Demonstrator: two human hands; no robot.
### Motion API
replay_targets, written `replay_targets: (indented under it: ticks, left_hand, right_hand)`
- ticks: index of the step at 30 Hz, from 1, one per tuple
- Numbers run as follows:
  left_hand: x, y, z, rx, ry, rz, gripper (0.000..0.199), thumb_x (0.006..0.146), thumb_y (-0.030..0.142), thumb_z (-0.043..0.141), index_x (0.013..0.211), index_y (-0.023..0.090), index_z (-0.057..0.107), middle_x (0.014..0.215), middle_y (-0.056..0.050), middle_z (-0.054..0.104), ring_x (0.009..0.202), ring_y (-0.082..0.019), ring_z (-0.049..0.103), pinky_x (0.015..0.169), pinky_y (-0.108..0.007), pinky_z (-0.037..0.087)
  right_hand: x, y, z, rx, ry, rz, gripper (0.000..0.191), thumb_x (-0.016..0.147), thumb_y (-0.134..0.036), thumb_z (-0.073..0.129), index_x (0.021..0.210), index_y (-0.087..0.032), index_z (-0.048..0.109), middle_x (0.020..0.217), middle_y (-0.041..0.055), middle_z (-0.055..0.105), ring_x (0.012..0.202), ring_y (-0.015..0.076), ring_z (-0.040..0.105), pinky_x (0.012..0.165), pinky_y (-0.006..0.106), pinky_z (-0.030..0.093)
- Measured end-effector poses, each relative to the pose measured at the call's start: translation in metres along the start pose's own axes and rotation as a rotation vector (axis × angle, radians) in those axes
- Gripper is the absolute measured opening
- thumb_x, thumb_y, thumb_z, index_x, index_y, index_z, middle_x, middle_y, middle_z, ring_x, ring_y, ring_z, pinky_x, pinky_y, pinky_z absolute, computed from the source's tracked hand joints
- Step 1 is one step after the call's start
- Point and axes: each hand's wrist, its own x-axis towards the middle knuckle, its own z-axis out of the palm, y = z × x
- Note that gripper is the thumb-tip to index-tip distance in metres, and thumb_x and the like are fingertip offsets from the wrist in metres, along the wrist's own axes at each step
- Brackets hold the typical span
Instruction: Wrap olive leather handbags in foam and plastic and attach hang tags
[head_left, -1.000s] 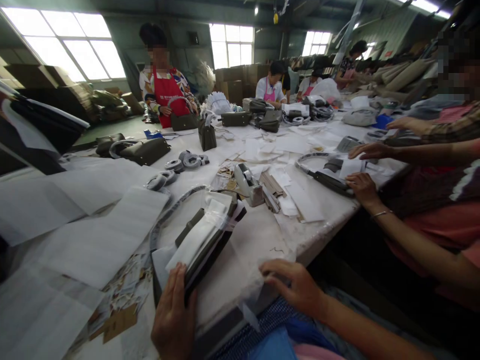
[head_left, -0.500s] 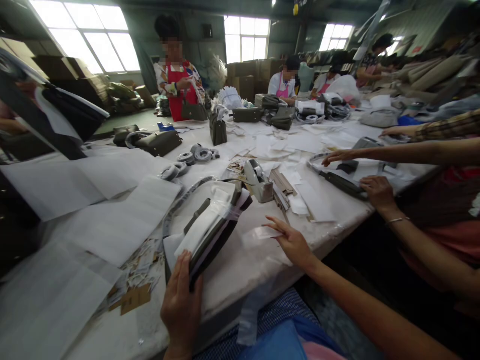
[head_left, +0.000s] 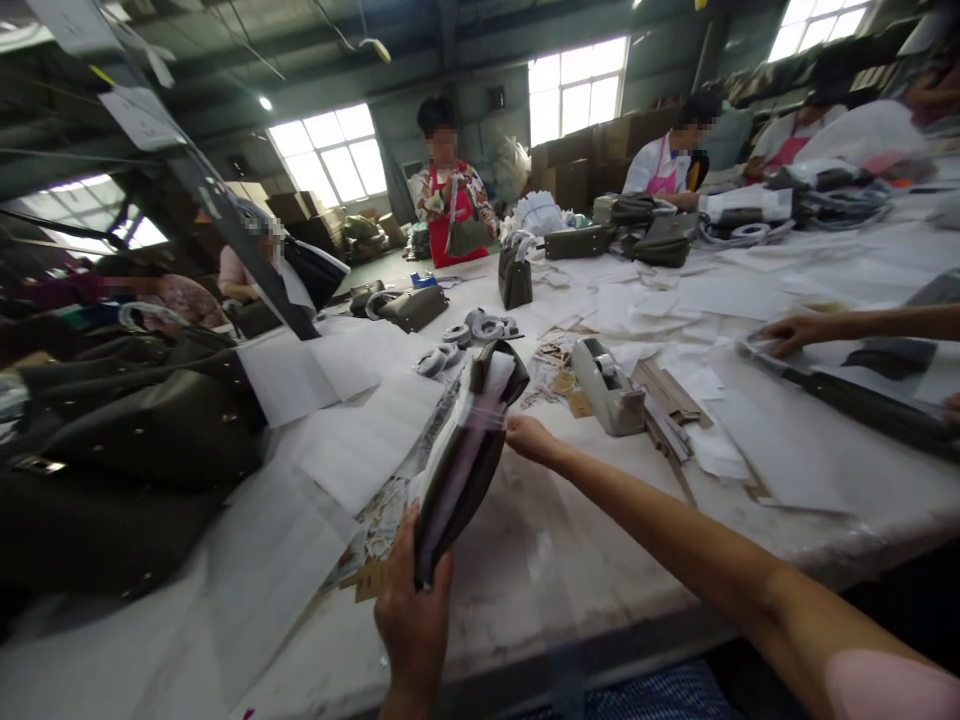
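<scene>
A dark olive handbag (head_left: 480, 470), padded with white wrapping, stands tilted up off the table in front of me. My left hand (head_left: 412, 600) grips its lower end, thumb on the near side and fingers on the left. At the bag's upper right edge, my right hand (head_left: 531, 440) is closed against it; the fingertips are partly hidden behind the bag. A band of clear tape (head_left: 486, 412) crosses the upper part of the bag beside that hand. Just right of it stands a grey tape dispenser (head_left: 611, 395).
White sheets (head_left: 367, 430) and paper scraps cover the table's left part. A pile of dark bags (head_left: 142, 450) rises at far left, near a slanted post (head_left: 232, 230). Cardboard strips (head_left: 667, 400) lie right of the dispenser. A co-worker's hand (head_left: 802, 330) works on another bag (head_left: 877, 410).
The view has swung left. The handbag has been raised and turned more upright in my left hand. My right hand, earlier apart with a strip of clear tape, is now against the bag's side.
</scene>
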Motion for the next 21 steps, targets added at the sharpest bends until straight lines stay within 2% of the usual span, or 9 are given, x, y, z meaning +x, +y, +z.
replay_targets:
  ticks: [2,4,6,8,11,14,16,19,21]
  left_hand:
    - [0.002,0.000,0.001,0.001,0.006,0.019,0.057,0.091,0.023,0.064,0.145,0.025,0.046,0.134,-0.007,0.064,0.119,-0.024,0.063,0.099,-0.034,0.051]
    - [0.004,0.000,0.003,0.009,0.006,0.041,0.057,0.091,0.023,0.064,0.145,0.024,0.046,0.134,-0.008,0.064,0.119,-0.024,0.063,0.100,-0.033,0.051]
    - [0.007,0.003,0.003,0.014,0.008,0.077,0.057,0.091,0.023,0.065,0.144,0.023,0.046,0.132,-0.009,0.065,0.117,-0.023,0.064,0.099,-0.032,0.051]
    - [0.010,0.009,0.001,-0.001,0.005,0.129,0.057,0.090,0.021,0.066,0.144,0.021,0.047,0.132,-0.010,0.065,0.118,-0.022,0.064,0.101,-0.032,0.050]
    - [0.014,0.023,-0.006,-0.059,-0.017,0.231,0.058,0.089,0.017,0.067,0.143,0.019,0.047,0.135,-0.011,0.063,0.123,-0.022,0.061,0.106,-0.033,0.047]
    - [0.012,0.039,-0.014,-0.100,-0.041,0.373,0.054,0.089,0.013,0.065,0.141,0.018,0.050,0.134,-0.012,0.063,0.125,-0.023,0.060,0.105,-0.034,0.049]
    - [0.006,0.048,-0.016,-0.114,-0.050,0.484,0.048,0.090,0.013,0.063,0.137,0.017,0.054,0.131,-0.011,0.066,0.125,-0.024,0.059,0.103,-0.034,0.052]
    - [-0.009,0.053,-0.015,-0.148,-0.090,0.629,0.036,0.095,0.013,0.056,0.130,0.015,0.060,0.127,-0.011,0.068,0.128,-0.025,0.057,0.102,-0.036,0.053]
    - [-0.022,0.053,-0.012,-0.145,-0.146,0.687,0.033,0.098,0.012,0.050,0.128,0.015,0.063,0.127,-0.010,0.068,0.130,-0.025,0.055,0.103,-0.037,0.053]
  right_hand:
    - [-0.020,0.000,-0.007,-0.078,0.083,-0.068,0.053,0.085,-0.030,0.064,0.135,-0.013,0.055,0.151,0.0174,0.046,0.146,0.0343,0.030,0.120,0.051,0.022]
    - [-0.057,0.011,-0.008,-0.178,0.088,-0.161,0.064,0.084,-0.028,0.067,0.143,-0.014,0.048,0.159,0.0157,0.032,0.150,0.0313,0.019,0.123,0.050,0.013]
    - [-0.098,0.030,-0.003,-0.480,-0.070,-0.354,0.064,0.087,-0.039,0.065,0.145,-0.016,0.049,0.157,0.0167,0.036,0.148,0.0329,0.027,0.122,0.055,0.019]
    - [-0.130,0.050,0.005,-0.631,-0.227,-0.432,0.071,0.087,-0.050,0.065,0.147,-0.018,0.047,0.156,0.0171,0.038,0.146,0.0348,0.032,0.119,0.059,0.024]
    - [-0.153,0.062,0.011,-0.654,-0.204,-0.543,0.063,0.091,-0.045,0.061,0.147,-0.019,0.047,0.150,0.0172,0.046,0.142,0.0333,0.038,0.117,0.058,0.031]
    - [-0.169,0.046,0.004,-0.548,-0.119,-0.813,0.048,0.095,-0.023,0.056,0.143,-0.025,0.052,0.135,0.0110,0.063,0.131,0.0253,0.054,0.114,0.049,0.040]
    - [-0.189,0.025,-0.007,-0.477,-0.187,-0.928,0.053,0.094,-0.020,0.058,0.146,-0.028,0.048,0.128,0.0081,0.068,0.122,0.0225,0.062,0.107,0.040,0.048]
    - [-0.225,-0.009,-0.029,-0.437,-0.336,-0.947,0.069,0.093,-0.022,0.063,0.154,-0.029,0.032,0.126,0.0077,0.069,0.110,0.0225,0.069,0.092,0.033,0.057]
    - [-0.240,-0.025,-0.043,-0.436,-0.342,-0.960,0.075,0.090,-0.019,0.065,0.155,-0.031,0.030,0.125,0.0071,0.069,0.106,0.0230,0.071,0.089,0.032,0.058]
